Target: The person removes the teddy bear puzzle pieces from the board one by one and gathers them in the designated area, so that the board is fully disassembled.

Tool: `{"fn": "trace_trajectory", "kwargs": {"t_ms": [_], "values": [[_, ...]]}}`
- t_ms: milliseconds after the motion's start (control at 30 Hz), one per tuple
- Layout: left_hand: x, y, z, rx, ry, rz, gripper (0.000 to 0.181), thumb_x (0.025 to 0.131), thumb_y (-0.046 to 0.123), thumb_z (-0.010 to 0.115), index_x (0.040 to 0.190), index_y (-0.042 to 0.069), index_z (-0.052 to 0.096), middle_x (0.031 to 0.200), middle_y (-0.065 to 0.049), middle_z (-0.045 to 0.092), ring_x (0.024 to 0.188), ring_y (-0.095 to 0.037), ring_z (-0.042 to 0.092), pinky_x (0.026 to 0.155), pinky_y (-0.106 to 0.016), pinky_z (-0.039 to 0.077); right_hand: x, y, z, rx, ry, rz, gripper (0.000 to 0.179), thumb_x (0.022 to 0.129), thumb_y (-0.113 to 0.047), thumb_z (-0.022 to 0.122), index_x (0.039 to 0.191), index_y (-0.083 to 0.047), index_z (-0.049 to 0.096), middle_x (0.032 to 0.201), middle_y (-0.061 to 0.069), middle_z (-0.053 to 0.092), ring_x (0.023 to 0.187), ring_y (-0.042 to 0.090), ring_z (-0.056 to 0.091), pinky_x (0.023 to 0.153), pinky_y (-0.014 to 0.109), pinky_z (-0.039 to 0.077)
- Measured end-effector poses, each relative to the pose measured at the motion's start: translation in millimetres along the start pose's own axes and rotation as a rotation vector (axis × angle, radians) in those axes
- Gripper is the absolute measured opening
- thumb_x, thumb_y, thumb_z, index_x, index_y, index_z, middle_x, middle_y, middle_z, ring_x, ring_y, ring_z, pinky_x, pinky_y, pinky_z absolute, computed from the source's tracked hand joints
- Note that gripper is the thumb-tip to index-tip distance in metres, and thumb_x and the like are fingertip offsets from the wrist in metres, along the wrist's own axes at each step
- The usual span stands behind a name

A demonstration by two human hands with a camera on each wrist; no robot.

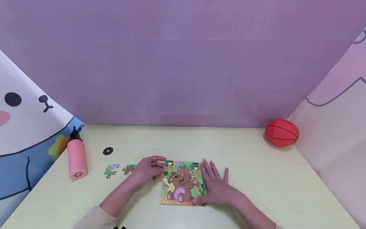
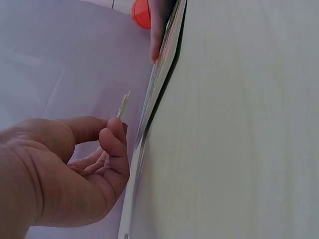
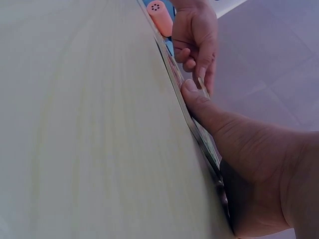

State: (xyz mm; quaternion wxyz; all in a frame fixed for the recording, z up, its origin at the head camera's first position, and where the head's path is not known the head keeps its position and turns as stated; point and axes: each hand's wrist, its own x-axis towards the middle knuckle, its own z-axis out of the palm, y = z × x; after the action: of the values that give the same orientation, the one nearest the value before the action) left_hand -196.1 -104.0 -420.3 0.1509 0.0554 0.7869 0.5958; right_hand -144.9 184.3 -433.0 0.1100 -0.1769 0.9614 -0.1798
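Observation:
A square jigsaw puzzle [image 1: 179, 187] with a brown bear picture lies on the table in the head view. At its upper left edge, my left hand [image 1: 149, 170] pinches a thin jigsaw piece [image 2: 123, 103] between thumb and fingertips; in the left wrist view the piece stands tilted above the puzzle's surface. My right hand [image 1: 218, 187] rests along the puzzle's right side with fingers spread and straight. Its thumb [image 3: 192, 89] lies over the lower right corner. Left of the puzzle lie two loose pieces, one blue and green [image 1: 111, 170], the other brown and green [image 1: 129, 169], partly behind my left hand.
A pink bottle [image 1: 76, 157] with a black top lies at the table's left edge. Near it is a black round chip [image 1: 108, 150]. At the back right corner sits a red ball [image 1: 281, 132] with black lines. A purple wall [image 1: 177, 79] stands behind the table.

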Motion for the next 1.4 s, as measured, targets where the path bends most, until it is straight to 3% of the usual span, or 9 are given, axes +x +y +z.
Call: {"fn": "trace_trajectory", "kwargs": {"t_ms": [533,833,933,1400], "values": [[-11.5,-10.6,-26.5,0.017,0.032,-0.041,0.048,0.09,-0.005,0.067,0.137,-0.003,0.056,0.101,-0.009,0.071,0.074,-0.023,0.065,0.06,-0.029,0.052,0.0,0.6,0.4,0.012,-0.006,-0.009,0.13,0.071,-0.079,0.07,0.162,-0.007,0.011,0.169,0.013,-0.001,0.153,0.037,-0.007,0.104,0.079,-0.012],[-18.9,-14.5,-36.8,0.022,0.022,-0.057,0.049,0.091,-0.003,0.067,0.138,-0.004,0.054,0.104,-0.01,0.071,0.075,-0.022,0.063,0.059,-0.027,0.051,-3.5,2.7,1.2,-0.007,0.001,-0.093,0.097,0.077,-0.077,0.066,0.159,-0.04,0.029,0.168,0.014,-0.006,0.15,0.046,-0.007,0.099,0.083,-0.011],[-20.9,-15.5,-39.3,0.013,0.01,-0.058,0.05,0.091,-0.003,0.067,0.139,-0.005,0.053,0.104,-0.01,0.07,0.076,-0.023,0.063,0.059,-0.027,0.051,-4.3,2.9,0.6,-0.019,-0.001,-0.112,0.09,0.078,-0.076,0.065,0.156,-0.045,0.032,0.169,0.013,-0.004,0.15,0.048,-0.006,0.098,0.085,-0.01],[-24.0,-14.4,-43.8,0.048,0.012,-0.071,0.049,0.09,-0.004,0.069,0.136,-0.007,0.054,0.1,-0.011,0.068,0.069,-0.021,0.06,0.055,-0.026,0.049,-5.8,1.5,-4.1,-0.025,-0.012,-0.117,0.085,0.082,-0.075,0.061,0.156,-0.043,0.035,0.169,0.014,0.0,0.15,0.049,-0.006,0.098,0.085,-0.009]]}}
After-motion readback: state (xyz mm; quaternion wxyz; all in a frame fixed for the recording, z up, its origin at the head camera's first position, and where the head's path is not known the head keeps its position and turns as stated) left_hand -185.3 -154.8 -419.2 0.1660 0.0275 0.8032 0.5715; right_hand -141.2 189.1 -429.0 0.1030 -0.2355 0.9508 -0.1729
